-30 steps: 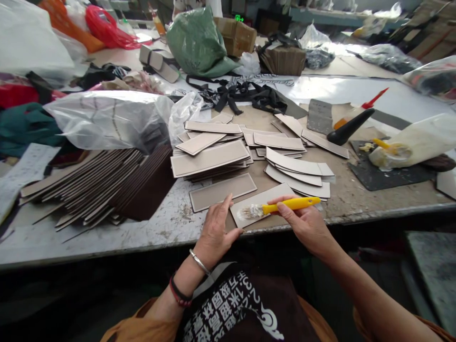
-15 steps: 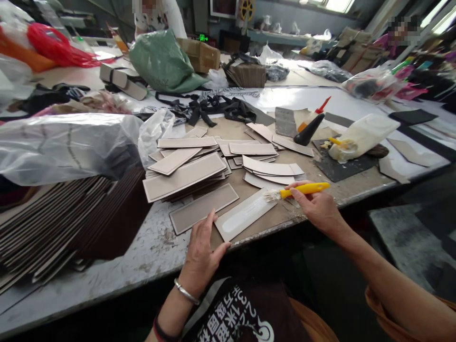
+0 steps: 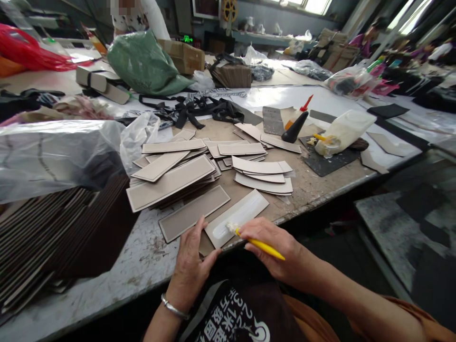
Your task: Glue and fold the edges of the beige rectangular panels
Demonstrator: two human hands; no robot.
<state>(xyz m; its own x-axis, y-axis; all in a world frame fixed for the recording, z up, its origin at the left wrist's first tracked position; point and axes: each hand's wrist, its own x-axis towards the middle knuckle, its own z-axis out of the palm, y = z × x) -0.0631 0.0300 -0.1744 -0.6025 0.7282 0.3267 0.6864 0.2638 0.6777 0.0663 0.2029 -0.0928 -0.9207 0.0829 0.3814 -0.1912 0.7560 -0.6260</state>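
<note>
A rectangular beige panel point(image 3: 249, 209) with a streak of white glue lies slanted at the table's front edge. My right hand point(image 3: 272, 244) is closed around a yellow brush point(image 3: 265, 248), whose glue-caked bristles touch the panel's lower left part. At that panel's near left corner rests my left hand point(image 3: 194, 256), fingers apart and holding nothing. Just left of the coated panel is a darker rectangular panel point(image 3: 194, 213) with a pale border. Behind them lie a pile of beige panels point(image 3: 171, 183) and a few curved pieces point(image 3: 261, 166).
A white glue container point(image 3: 351, 130) lies on a dark board at the right, near a black cone-shaped object point(image 3: 295, 128). Stacked dark panels point(image 3: 71, 228) and plastic wrap point(image 3: 60, 152) fill the left. Black straps point(image 3: 199, 109) and a green bag point(image 3: 142, 64) are farther back. People are in the background.
My right hand has moved left and nearer, taking the brush from the panel's far right end to its lower left part. The camera view has shifted to the right.
</note>
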